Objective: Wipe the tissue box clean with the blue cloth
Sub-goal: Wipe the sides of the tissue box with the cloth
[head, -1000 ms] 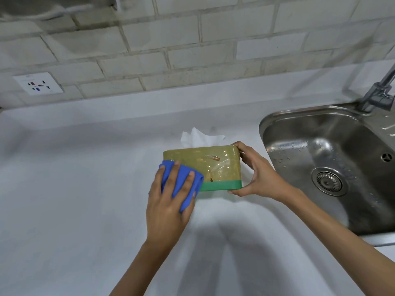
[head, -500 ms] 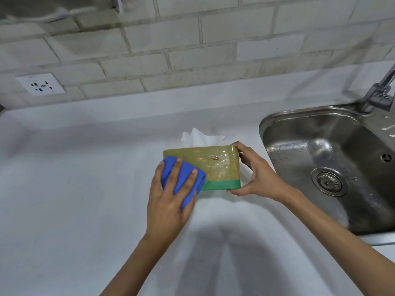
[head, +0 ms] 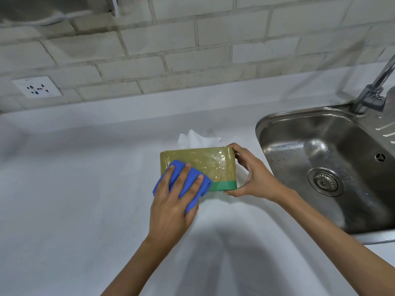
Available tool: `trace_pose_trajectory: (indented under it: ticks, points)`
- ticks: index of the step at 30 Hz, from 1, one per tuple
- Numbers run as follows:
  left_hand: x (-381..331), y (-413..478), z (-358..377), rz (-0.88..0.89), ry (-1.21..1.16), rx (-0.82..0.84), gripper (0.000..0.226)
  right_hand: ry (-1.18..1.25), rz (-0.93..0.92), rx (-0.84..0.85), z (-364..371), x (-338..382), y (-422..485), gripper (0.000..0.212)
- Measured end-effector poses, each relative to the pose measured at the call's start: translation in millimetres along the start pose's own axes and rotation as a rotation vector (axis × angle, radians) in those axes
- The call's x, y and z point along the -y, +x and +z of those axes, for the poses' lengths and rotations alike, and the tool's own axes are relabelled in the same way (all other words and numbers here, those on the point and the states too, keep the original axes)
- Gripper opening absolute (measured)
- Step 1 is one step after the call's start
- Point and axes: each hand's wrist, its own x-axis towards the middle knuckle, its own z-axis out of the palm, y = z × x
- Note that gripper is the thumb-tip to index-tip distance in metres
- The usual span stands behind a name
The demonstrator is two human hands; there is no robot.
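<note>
At a white counter [head: 74, 189], I work a tissue box [head: 205, 163] just left of the steel sink [head: 320, 150], wiping its shiny olive face with a blue cloth [head: 186, 178]. My left hand [head: 173, 201] lies flat over the cloth, fingers spread and pressing it against the box's lower left corner, the thumb side tucked under the fold so the cloth does not slip; the hand grasps the cloth rather than the box. My right hand [head: 252, 174] clamps the box's end nearest the sink, fingers curled over the top edge and thumb under the green band along the bottom, a brace that, in my judgement, keeps the light box from sliding under the wiping pressure. The box stands on its long side with the wiped face tilted toward me, its lower edge apparently on or just above the counter; I cannot tell which. A white tissue [head: 198, 139] juts from the opening on the far side, away from the cloth, where it stays dry. Wet glints show on the face toward the sink side, so I judge the wiping is under way, with that half yet to be covered. A faucet [head: 374, 90] stands behind the sink, and a wall socket [head: 37, 87] sits well to the left of it.
</note>
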Motion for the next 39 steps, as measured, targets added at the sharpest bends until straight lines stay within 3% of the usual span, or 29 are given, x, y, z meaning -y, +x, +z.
trace_pose_trajectory:
  ticks: [6, 13, 21, 28, 32, 36, 39]
  points:
    - [-13.5, 52.5, 0.4, -0.198, -0.094, -0.015, 0.041, -0.011, 0.012, -0.002, 2.0, 1.9, -0.7, 0.085]
    - [-21.6, 19.0, 3.5, 0.031, -0.033, 0.027, 0.044, -0.007, 0.019, -0.001, 0.9, -0.1, 0.5, 0.085]
    - [-18.0, 56.1, 1.1, -0.183, -0.121, -0.011, 0.038, -0.025, 0.03, -0.016, 4.5, 1.1, -0.2, 0.087]
    - [-25.6, 28.5, 4.0, 0.078, -0.093, 0.054, 0.043, -0.024, 0.057, -0.019, 2.2, -0.8, -2.2, 0.09]
    - [-6.3, 29.2, -0.3, -0.004, -0.07, 0.023, 0.04, -0.037, 0.058, -0.022, 3.3, 1.4, -2.1, 0.089]
    - [-34.7, 68.6, 3.7, -0.096, -0.081, 0.024, 0.038, -0.036, 0.049, -0.031, 5.5, -0.1, -2.3, 0.091]
    - [-56.2, 72.7, 7.6, -0.045, -0.087, 0.058, 0.038, 0.001, 0.078, -0.048, 6.2, -3.3, -2.8, 0.095]
